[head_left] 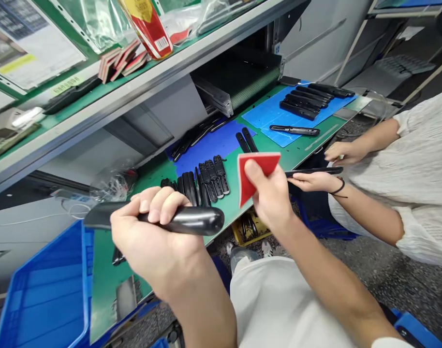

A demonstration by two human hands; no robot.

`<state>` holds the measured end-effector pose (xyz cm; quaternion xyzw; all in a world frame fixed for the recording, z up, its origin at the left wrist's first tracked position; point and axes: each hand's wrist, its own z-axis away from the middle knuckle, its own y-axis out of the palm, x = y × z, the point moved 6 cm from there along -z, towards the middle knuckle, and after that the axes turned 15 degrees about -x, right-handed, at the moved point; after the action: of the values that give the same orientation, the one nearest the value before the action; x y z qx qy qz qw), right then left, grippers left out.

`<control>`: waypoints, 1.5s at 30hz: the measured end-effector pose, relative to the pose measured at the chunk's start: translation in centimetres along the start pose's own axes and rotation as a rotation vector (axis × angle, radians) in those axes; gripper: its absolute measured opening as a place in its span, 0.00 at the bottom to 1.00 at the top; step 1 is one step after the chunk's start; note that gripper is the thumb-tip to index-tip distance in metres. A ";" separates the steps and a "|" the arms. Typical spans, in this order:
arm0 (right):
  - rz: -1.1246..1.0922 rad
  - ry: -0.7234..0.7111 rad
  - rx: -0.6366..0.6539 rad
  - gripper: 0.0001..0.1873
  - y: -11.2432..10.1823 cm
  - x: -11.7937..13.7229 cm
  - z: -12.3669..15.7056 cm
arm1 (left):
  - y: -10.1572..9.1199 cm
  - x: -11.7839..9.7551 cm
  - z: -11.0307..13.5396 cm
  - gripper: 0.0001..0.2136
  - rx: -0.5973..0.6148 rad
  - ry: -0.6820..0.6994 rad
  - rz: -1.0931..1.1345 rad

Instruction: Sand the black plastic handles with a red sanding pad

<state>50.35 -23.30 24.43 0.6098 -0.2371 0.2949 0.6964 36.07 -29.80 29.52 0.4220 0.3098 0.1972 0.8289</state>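
Observation:
My left hand (152, 232) is wrapped round a long glossy black plastic shell (192, 220), held level above the front edge of the green bench. My right hand (268, 198) pinches a flat red card-like scraper (255, 174) between thumb and fingers, just right of the shell's rounded end and apart from it. Behind both hands, several black parts (206, 179) lie in a row on a dark blue mat (213, 145).
A co-worker's hands (315, 181) at the right hold a thin black strip. More black shells (308, 99) lie on a light blue mat. A blue crate (43, 290) sits at lower left. A shelf (134, 87) overhangs the green bench (105, 280).

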 end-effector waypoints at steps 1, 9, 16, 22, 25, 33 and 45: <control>-0.029 0.035 0.100 0.20 0.6 -0.1 0.2 | 0.1 0.0 -0.2 0.14 0.029 -0.054 0.009; 0.020 0.297 0.283 0.23 1.5 -2.5 1.0 | -0.2 1.7 -0.5 0.12 -0.043 -0.552 0.156; 0.236 0.226 -0.048 0.23 -2.6 -4.1 -1.4 | -0.1 0.1 0.3 0.11 -0.006 -0.655 0.295; 0.117 0.520 -0.069 0.24 -3.2 -3.5 1.8 | -0.5 1.0 -0.5 0.14 0.057 -0.579 0.061; 0.038 0.555 0.006 0.26 -3.4 -2.5 2.9 | -0.4 1.2 -0.5 0.14 0.072 -0.552 0.007; 0.217 0.228 0.298 0.43 -5.0 -1.0 4.2 | -0.6 1.7 -0.5 0.12 0.046 -0.547 -0.005; 0.535 -0.717 0.549 0.35 -3.3 3.8 5.3 | -1.1 3.0 2.0 0.13 0.246 -0.364 -0.340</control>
<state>55.58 -28.33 25.45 0.7505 -0.5221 0.2865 0.2865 39.69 -29.75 28.49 0.4899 0.2440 -0.0629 0.8345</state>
